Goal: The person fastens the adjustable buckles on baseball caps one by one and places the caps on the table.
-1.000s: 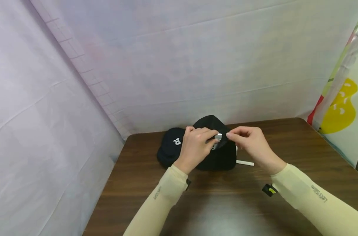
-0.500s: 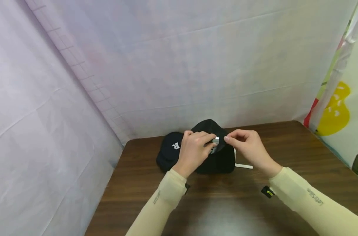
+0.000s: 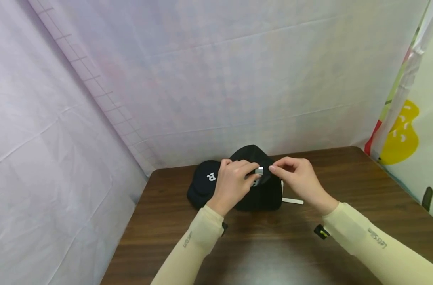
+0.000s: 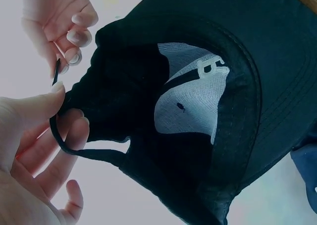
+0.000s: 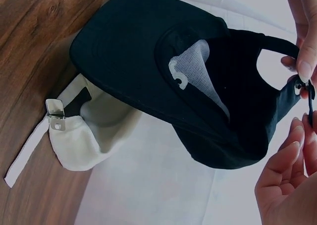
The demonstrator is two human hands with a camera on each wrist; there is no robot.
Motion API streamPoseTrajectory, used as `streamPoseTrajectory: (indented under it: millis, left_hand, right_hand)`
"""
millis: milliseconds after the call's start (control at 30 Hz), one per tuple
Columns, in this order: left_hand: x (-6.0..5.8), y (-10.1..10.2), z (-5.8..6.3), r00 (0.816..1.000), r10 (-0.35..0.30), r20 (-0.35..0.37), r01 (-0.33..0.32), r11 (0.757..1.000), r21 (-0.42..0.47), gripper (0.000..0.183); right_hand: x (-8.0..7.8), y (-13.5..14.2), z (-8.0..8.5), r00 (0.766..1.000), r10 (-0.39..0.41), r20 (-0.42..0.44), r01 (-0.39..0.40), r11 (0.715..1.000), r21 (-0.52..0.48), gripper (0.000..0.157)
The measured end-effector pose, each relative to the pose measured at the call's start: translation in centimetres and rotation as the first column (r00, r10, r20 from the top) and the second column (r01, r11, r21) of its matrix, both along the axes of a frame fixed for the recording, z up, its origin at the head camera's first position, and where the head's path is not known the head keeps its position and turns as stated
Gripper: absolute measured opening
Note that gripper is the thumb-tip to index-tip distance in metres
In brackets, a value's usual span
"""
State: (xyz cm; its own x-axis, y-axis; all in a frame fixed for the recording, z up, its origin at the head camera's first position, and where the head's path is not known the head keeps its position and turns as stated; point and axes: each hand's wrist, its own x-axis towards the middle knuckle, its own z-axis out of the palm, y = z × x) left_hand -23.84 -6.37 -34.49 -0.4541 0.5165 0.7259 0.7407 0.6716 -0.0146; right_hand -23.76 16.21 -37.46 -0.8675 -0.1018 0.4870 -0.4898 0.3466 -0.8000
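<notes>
A black baseball cap (image 3: pixel 263 196) is held up with its inside showing in both wrist views; its brim (image 5: pixel 133 61) and pale mesh lining (image 4: pixel 190 106) are visible. My left hand (image 3: pixel 232 182) pinches the cap's back strap at the silver metal buckle (image 3: pixel 259 170) between thumb and fingers. The dark strap (image 4: pixel 62 140) loops past those fingers in the left wrist view. Opposite it, my right hand (image 3: pixel 302 180) pinches the narrow end of the same strap (image 5: pixel 310 106) with thumb and fingertips.
On the wooden table (image 3: pixel 269 245), a navy cap (image 3: pixel 202 186) with a white letter lies to the left. A white cap (image 5: pixel 74 145) with a metal buckle and a loose strap sits behind the black one. Pale cloth walls (image 3: pixel 202 79) stand close behind the table.
The head view has shifted slightly, moving everything a little down and left in it. Both hands keep their grip at the strap, with almost no other movement.
</notes>
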Motion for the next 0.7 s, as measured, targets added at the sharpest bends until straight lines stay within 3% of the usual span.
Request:
streamPoseTrajectory:
  millis: [700]
  left_hand:
    - [0.3, 0.0, 0.1, 1.0, -0.008, 0.006, 0.008, 1.0, -0.009, 0.024]
  right_hand:
    - [0.5, 1.0, -0.1, 0.999, -0.026, -0.021, 0.026, 0.999, 0.024, 0.015]
